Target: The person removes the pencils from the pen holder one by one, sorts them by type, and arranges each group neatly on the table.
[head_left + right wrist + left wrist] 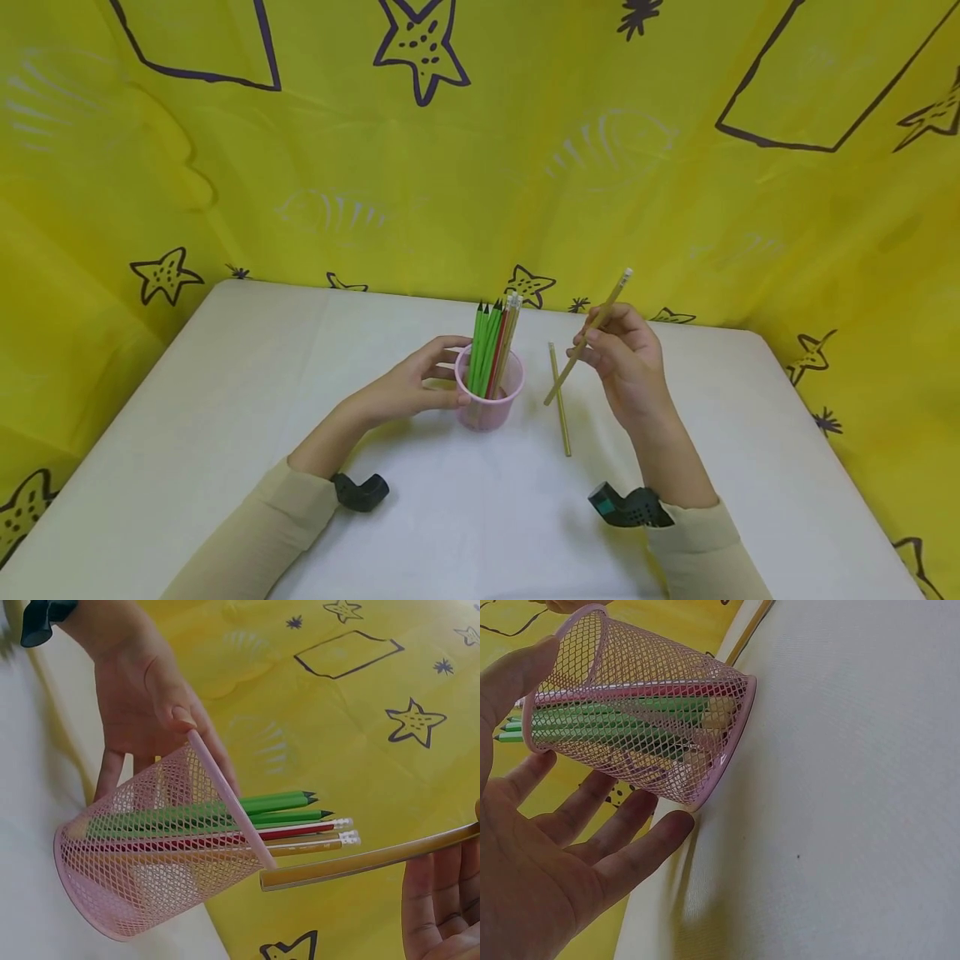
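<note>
A pink mesh pencil cup stands upright on the white table. My left hand holds it from the left, thumb at the rim and fingers spread along the mesh side. Inside lean several green pencils with dark points up, a red pencil and gold pencils with white erasers up. To the right of the cup, my right hand pinches another gold pencil, tilted, eraser end up. Its lower end overlaps the cup's rim in the right wrist view.
One more gold pencil lies on the table between the cup and my right hand. A yellow cloth with drawn stars and fish hangs behind the table and along both sides. Each wrist wears a dark camera band.
</note>
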`<move>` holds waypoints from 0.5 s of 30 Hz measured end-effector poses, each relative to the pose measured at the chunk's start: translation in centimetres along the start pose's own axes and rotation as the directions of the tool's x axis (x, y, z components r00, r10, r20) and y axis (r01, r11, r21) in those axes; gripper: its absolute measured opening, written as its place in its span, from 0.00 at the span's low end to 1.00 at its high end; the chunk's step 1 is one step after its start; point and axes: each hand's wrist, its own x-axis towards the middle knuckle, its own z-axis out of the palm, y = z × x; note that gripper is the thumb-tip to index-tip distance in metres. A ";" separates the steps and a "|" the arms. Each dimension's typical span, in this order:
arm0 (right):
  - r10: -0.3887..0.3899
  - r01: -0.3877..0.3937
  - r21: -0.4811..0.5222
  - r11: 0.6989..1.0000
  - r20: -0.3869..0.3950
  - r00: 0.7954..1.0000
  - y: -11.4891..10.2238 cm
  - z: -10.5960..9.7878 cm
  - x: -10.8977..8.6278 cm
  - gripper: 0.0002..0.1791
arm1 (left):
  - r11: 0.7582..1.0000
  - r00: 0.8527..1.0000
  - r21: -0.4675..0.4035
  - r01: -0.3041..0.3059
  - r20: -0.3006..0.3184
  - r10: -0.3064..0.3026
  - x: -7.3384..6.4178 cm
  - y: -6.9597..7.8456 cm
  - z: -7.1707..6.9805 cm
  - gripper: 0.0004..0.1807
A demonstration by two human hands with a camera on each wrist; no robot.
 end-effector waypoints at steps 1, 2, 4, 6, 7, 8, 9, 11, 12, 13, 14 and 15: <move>0.001 -0.001 0.000 1.000 -0.002 1.000 0.0 0.0 0.0 0.14 | 1.000 1.000 -0.001 0.000 -0.001 0.000 0.0 0.0 0.0 0.40; 0.003 -0.003 -0.005 1.000 -0.007 1.000 0.0 0.0 0.0 0.13 | 1.000 1.000 -0.002 0.001 -0.002 -0.001 0.0 0.1 0.0 0.40; 0.007 -0.007 -0.014 1.000 -0.015 1.000 0.0 0.0 0.1 0.13 | 1.000 1.000 -0.001 0.002 -0.004 -0.002 0.0 0.2 0.1 0.40; 0.015 -0.015 -0.021 1.000 -0.026 1.000 0.0 0.0 0.1 0.12 | 1.000 1.000 0.001 0.005 -0.005 -0.005 -0.1 0.2 0.1 0.40; 0.019 -0.020 -0.024 1.000 -0.034 0.999 0.0 0.0 0.1 0.13 | 1.000 1.000 0.001 0.009 -0.006 -0.009 -0.1 0.2 0.1 0.40; 0.024 -0.025 -0.029 0.999 -0.041 0.999 0.1 0.0 0.1 0.13 | 1.000 1.000 0.001 0.011 -0.006 -0.011 -0.1 0.2 0.1 0.40; 0.027 -0.028 -0.034 0.999 -0.046 0.999 0.1 -0.1 0.1 0.13 | 1.000 1.000 0.001 0.013 -0.005 -0.013 -0.1 0.2 0.1 0.40; 0.033 -0.035 -0.043 0.998 -0.055 0.998 0.1 -0.2 0.2 0.13 | 1.000 1.000 0.001 0.006 -0.001 -0.006 -0.1 0.1 0.1 0.40; 0.036 -0.039 -0.049 0.998 -0.057 0.998 0.2 -0.2 0.2 0.13 | 1.000 1.000 0.000 0.003 0.001 -0.003 0.0 0.1 0.1 0.40; 0.039 -0.042 -0.056 0.998 -0.058 0.998 0.2 -0.2 0.2 0.13 | 1.000 1.000 -0.001 -0.001 0.002 0.001 0.0 0.1 0.1 0.40; 0.042 -0.046 -0.066 0.997 -0.059 0.997 0.2 -0.3 0.2 0.13 | 1.000 1.000 -0.001 -0.006 0.004 0.006 0.0 0.1 0.1 0.40; 0.046 -0.050 -0.076 0.996 -0.061 0.997 0.2 -0.3 0.2 0.13 | 1.000 1.000 -0.002 -0.010 0.005 0.010 0.0 0.1 0.1 0.40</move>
